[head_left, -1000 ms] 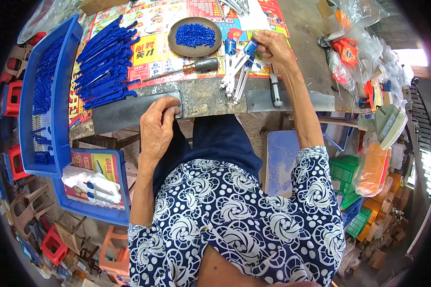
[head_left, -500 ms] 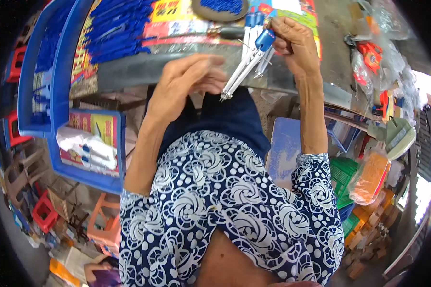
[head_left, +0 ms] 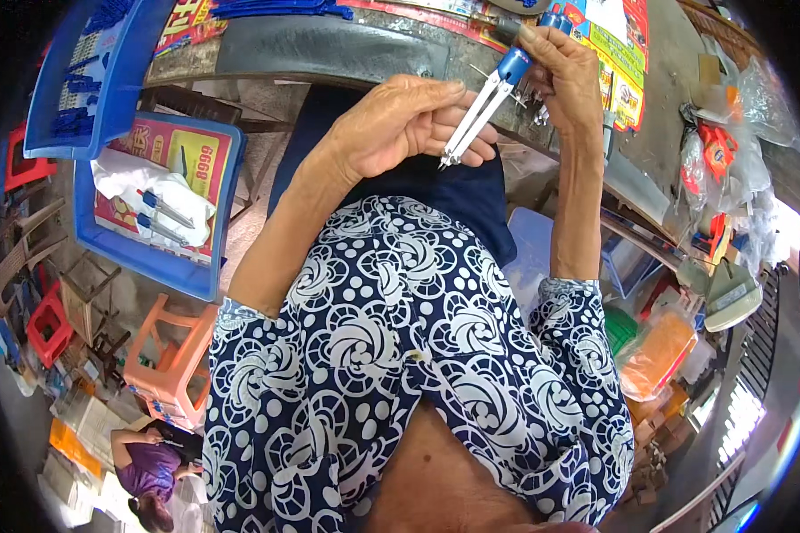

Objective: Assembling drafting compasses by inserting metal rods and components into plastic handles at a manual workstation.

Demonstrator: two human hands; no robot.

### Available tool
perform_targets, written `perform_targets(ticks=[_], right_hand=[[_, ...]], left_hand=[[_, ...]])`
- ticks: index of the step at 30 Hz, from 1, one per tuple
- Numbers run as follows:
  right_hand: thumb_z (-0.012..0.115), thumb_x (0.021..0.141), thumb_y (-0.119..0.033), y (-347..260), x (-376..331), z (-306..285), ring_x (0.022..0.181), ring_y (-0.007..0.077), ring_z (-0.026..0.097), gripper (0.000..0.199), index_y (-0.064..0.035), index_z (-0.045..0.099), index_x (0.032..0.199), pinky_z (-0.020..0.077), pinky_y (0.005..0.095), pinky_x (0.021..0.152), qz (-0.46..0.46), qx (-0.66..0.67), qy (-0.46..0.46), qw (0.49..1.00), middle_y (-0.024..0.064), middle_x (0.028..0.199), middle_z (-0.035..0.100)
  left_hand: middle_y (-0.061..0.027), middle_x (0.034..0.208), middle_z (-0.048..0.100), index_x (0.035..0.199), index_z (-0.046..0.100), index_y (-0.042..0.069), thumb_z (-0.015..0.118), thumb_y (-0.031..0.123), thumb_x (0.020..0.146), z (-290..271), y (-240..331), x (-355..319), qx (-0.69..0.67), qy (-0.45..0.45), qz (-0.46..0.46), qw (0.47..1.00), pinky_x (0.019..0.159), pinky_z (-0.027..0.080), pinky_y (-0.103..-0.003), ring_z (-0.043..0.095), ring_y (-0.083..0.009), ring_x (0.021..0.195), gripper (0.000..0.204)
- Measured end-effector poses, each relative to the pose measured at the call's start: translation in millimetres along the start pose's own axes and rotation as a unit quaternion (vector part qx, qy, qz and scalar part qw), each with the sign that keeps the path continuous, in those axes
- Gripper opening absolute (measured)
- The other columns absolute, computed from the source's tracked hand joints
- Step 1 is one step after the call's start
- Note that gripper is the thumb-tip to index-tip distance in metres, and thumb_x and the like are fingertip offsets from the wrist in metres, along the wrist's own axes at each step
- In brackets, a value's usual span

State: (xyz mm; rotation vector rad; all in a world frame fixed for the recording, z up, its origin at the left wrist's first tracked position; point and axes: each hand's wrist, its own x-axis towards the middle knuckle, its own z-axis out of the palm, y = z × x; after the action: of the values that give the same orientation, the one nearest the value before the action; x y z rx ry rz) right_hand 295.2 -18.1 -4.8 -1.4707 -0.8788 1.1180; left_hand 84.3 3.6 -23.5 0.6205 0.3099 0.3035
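Many bright sheets (head_left: 627, 75) are spread on a worn wood table (head_left: 671, 115), and a flat dark plate (head_left: 329, 49) is set along its near edge. A few blue sticks (head_left: 280, 8) are seen at the top, cut off by the edge of the view. On the right, clear bags (head_left: 764, 102) are heaped on the table, and an orange pack (head_left: 658, 355) is seen lower down. On the left, a red stool (head_left: 49, 324) and an orange stool (head_left: 171, 369) are placed on the floor, and farther back a person in a purple top (head_left: 148, 471) can be seen. More blue pieces (head_left: 76, 122) are kept in the deep blue tub (head_left: 120, 84). In the low blue tray (head_left: 151, 268), a printed sheet (head_left: 197, 164) is partly covered by a white cloth (head_left: 114, 178), and two small tools (head_left: 164, 216) with blue tops are laid on the cloth. The compass (head_left: 512, 67) is held up in front of the table edge, tilted, with its two legs pointed down to the left. Its blue top is pinched between the thumb and finger of the right hand (head_left: 571, 80). The left hand (head_left: 400, 129) is turned palm up, its thumb held apart from its stretched fingers, which are placed behind the legs; whether the legs are touched cannot be told.
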Motion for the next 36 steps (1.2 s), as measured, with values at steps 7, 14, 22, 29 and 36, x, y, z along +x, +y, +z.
perform_targets(ticks=[7,14,22,29,36], right_hand=[[0.061,0.080,-0.016,2,-8,-6,0.045,0.0005,0.035,0.016,0.0007,0.061,0.081,0.0224,0.0143,0.038,-0.011,0.007,-0.008,1.000,-0.0039,0.059,0.049],[0.061,0.080,-0.014,4,-9,-4,0.045,0.0010,0.036,0.015,0.0011,0.060,0.080,0.0233,0.0146,0.039,-0.010,0.008,-0.016,1.000,-0.0034,0.059,0.049],[0.061,0.080,-0.013,5,-11,-6,0.045,0.0011,0.035,0.014,0.0012,0.060,0.080,0.0234,0.0147,0.038,-0.022,0.003,-0.014,1.000,-0.0034,0.059,0.049],[0.062,0.080,-0.014,5,-16,-3,0.045,0.0016,0.036,0.016,0.0020,0.060,0.080,0.0231,0.0149,0.038,-0.006,0.021,0.002,1.000,-0.0039,0.058,0.047],[0.062,0.080,-0.015,8,-17,-5,0.045,0.0016,0.035,0.017,0.0018,0.060,0.079,0.0227,0.0150,0.038,-0.014,0.016,0.012,1.000,-0.0040,0.058,0.046]], left_hand=[[-0.0294,0.101,0.054,0.112,0.042,-0.014,0.036,0.024,0.092,2,-2,3,-0.019,-0.017,-0.019,0.999,0.080,0.049,-0.038,0.059,-0.0347,0.088,0.043],[-0.0303,0.102,0.054,0.113,0.041,-0.014,0.037,0.022,0.091,-2,-7,2,-0.032,-0.026,-0.018,0.999,0.081,0.049,-0.040,0.058,-0.0368,0.090,0.042],[-0.0305,0.101,0.054,0.113,0.041,-0.013,0.037,0.022,0.091,-1,-9,2,-0.035,-0.022,-0.022,0.999,0.080,0.049,-0.040,0.059,-0.0368,0.089,0.041],[-0.0304,0.101,0.054,0.112,0.041,-0.012,0.037,0.022,0.092,0,-10,2,-0.028,-0.027,-0.026,0.999,0.079,0.050,-0.040,0.059,-0.0363,0.088,0.040],[-0.0311,0.101,0.054,0.112,0.041,-0.012,0.036,0.022,0.092,0,-11,4,-0.032,-0.026,-0.028,0.999,0.079,0.050,-0.040,0.059,-0.0365,0.088,0.040]])
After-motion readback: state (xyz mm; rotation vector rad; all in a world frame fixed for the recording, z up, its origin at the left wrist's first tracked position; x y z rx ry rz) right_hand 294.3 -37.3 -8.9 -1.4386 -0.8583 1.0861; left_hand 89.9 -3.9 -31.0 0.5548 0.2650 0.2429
